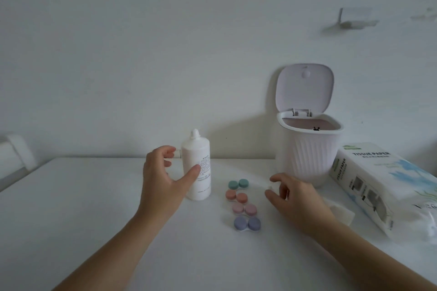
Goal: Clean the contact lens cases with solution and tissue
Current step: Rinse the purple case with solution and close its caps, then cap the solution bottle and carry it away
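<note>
White plastic bottle looks light but slick, so grab mid-body where the left hand is half-curled around it, right hand loose over tissue.

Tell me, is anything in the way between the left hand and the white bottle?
Nothing visible is. The left hand is open right beside the solution bottle, thumb at its front; the lens cases lie off to the bottle's right.
</note>
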The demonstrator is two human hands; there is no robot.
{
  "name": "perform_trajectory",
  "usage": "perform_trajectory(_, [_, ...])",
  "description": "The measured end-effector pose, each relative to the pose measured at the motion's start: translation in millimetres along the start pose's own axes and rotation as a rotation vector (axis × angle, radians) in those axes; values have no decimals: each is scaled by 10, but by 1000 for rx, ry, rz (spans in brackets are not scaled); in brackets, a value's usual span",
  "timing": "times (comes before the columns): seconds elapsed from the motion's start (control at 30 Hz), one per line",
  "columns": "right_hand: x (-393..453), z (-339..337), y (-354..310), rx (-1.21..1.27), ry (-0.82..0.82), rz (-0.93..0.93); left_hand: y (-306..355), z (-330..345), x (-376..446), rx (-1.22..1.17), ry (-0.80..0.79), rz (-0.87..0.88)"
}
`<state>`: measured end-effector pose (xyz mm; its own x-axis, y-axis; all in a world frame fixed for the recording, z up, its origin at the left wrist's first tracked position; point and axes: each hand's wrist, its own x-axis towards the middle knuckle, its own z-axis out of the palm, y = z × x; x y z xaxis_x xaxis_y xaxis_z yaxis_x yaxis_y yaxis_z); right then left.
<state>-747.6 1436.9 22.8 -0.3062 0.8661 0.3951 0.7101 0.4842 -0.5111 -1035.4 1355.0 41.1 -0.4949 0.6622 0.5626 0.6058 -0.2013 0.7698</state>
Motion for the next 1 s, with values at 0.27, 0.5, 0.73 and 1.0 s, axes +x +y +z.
perform_trajectory(0.27, [322, 54, -12, -241, -227, 156, -54, 198, 149, -176, -267, -284])
perform_trajectory(0.5, [335, 62, 5, -95, -132, 73, -53, 175, 71, -226, -279, -149])
perform_trajectory(0.73, [182, -175, -94, 658, 14, 67, 60, 103, -40, -158, -426, 34])
perform_trajectory(1.0, [40, -323, -376, 978, 9, -15, 92, 97, -80, 19, -525, 261])
